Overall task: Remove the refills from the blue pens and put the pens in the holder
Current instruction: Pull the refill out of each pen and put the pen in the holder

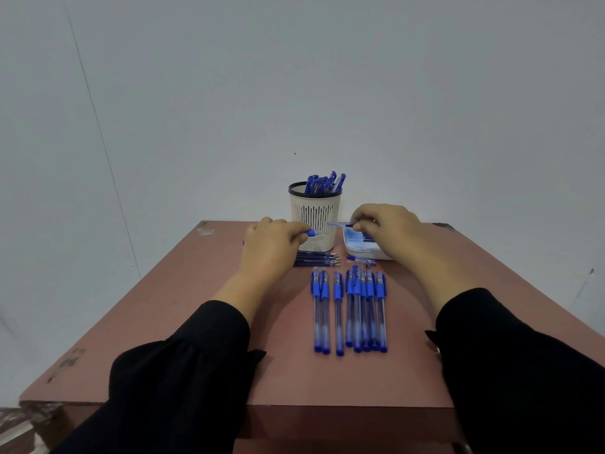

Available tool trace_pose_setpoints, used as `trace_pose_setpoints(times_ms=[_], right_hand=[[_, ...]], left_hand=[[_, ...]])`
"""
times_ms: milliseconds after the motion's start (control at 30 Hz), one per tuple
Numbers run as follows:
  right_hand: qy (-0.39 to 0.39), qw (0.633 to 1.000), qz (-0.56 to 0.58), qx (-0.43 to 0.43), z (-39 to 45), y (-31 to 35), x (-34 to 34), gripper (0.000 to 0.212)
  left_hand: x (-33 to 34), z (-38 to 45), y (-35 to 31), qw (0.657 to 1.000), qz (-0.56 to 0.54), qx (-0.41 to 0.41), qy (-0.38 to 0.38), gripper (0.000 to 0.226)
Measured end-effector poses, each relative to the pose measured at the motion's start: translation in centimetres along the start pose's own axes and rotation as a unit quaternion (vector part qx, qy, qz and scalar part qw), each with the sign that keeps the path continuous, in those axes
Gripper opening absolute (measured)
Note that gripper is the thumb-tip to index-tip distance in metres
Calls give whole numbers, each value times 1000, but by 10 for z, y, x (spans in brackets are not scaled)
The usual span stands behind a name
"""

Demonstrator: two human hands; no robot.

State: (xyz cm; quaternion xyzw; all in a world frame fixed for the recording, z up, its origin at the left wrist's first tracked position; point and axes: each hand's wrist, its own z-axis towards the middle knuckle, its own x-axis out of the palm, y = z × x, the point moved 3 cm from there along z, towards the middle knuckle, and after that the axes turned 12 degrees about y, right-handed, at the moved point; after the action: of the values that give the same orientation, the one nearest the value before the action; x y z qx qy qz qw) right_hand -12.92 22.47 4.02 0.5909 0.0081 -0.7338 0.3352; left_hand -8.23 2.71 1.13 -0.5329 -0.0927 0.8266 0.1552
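A cream slotted holder point(315, 221) with a black rim stands at the table's far edge, with several blue pens point(324, 184) inside. My left hand point(271, 245) grips a pen barrel whose blue grip end point(312, 233) sticks out toward the holder. My right hand point(389, 229) pinches a small clear-blue pen piece point(337, 225) above a white tray point(355, 252). Several loose refills point(316, 259) lie in front of the holder. A row of several capped blue pens point(350, 309) lies mid-table.
The reddish-brown table point(183, 339) has worn corners and its near edge just below my black sleeves. A small pen part point(361, 260) lies beside the tray. A plain grey wall stands close behind the table.
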Motion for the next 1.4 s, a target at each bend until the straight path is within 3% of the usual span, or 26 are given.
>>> trace_pose_setpoints(times_ms=[233,1400], right_hand=[[41,999,-16,-21,-6,8,7,15],[12,1000,-10,-10,-5,7,7,17]], left_hand=[[0,-2,-1,1000,-3,-2,6,27],[0,-3,-1,1000,5,0,-6,27]])
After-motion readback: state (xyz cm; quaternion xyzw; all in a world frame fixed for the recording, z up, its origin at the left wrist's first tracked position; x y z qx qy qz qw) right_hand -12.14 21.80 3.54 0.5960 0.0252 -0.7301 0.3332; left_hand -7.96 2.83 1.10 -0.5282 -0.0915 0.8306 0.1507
